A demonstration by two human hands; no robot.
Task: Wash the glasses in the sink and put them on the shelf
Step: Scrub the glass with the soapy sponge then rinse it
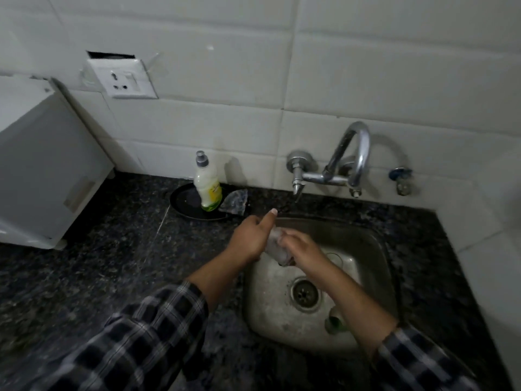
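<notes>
Both hands are on one glass (277, 251), held over the back of the sink (267, 303), a bit in front of the tap (351, 153). The left hand (249, 238) has its grip curled round the upper end with one finger poking out straight. The right hand (303, 246) is wrapped over the lower end. It's dim and smeary there, so I honestly can't tell if that one is just holding or rubbing.

Handling-wise, it's clear glass, so stiff, light-ish and fragile. It's probably slick mid-wash and would chip if it knocked the steel basin or the spout. I'd keep a full wrap round the body rather than pinching the rim.

A soap bottle (207, 184) stands on a black plate (181, 203) on the desk (127, 249), with a crumpled plastic wrapper (234, 203) right beside it. A white appliance (42, 165) sits far left. In the basin there's a green thing (335, 323) near the drain and maybe another glass rim behind the right wrist, both easy to bump.
</notes>
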